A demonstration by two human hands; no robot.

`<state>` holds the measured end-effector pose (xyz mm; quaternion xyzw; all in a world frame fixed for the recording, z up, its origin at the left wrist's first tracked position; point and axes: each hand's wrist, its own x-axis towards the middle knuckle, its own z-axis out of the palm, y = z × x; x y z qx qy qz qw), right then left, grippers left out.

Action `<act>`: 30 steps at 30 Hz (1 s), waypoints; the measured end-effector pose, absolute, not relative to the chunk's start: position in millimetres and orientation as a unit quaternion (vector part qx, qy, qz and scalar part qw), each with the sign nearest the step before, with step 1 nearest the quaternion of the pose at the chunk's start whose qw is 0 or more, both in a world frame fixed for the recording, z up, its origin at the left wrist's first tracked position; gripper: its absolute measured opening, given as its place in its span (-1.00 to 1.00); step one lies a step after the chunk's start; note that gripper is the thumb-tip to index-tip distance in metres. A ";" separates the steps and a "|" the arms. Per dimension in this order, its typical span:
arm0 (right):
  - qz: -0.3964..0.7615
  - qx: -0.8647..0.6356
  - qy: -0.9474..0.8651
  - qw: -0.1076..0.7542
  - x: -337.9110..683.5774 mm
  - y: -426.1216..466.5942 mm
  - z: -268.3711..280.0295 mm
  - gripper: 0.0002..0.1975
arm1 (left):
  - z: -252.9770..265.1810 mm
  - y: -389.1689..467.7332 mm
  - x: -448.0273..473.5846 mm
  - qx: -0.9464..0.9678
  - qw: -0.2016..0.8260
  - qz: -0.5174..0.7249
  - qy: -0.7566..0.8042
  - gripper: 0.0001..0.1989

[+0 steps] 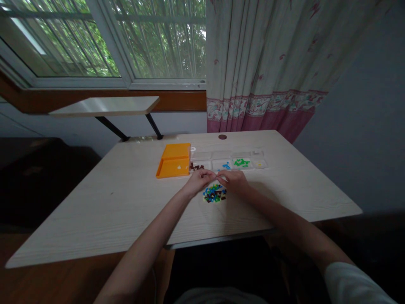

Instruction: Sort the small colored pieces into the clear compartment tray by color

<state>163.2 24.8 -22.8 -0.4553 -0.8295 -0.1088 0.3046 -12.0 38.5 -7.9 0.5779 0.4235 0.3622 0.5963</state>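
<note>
My left hand (201,179) and my right hand (234,180) meet fingertip to fingertip over the middle of the table. Both are closed in a pinch; whatever lies between the fingertips is too small to make out. Just below them is a loose pile of small coloured pieces (214,194) in blue, green, brown and yellow. Beyond the hands lies a clear compartment tray (264,164). Its near row holds brown pieces (196,167), blue pieces (226,166), green pieces (241,162) and a little yellow (260,164), each colour in its own compartment. My hands partly hide its front edge.
An orange two-part tray (174,152) lies left of the clear one, with a small pale piece in its near half. A raised shelf (107,105) on black legs stands at the table's (136,198) back left. A curtain (253,84) hangs behind the far edge.
</note>
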 end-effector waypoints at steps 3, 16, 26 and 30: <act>-0.108 -0.452 -0.830 0.309 164.2 25.5 -24.2 -0.80 | -9.9 40.6 -12.4 0.586 0.583 0.369 0.424 -0.63; -0.127 -0.420 -0.835 0.332 163.8 25.4 -25.0 -0.82 | -18.7 48.9 -17.6 0.657 0.506 0.355 0.431 -0.67; -0.092 -0.432 -0.774 0.454 185.8 37.6 -8.8 -0.69 | -13.8 45.8 -28.1 0.846 0.275 0.243 0.387 -0.81; -0.091 -0.428 -0.762 0.478 193.2 38.8 -3.3 -0.67 | -11.5 43.4 -28.8 0.892 0.229 0.191 0.339 -0.81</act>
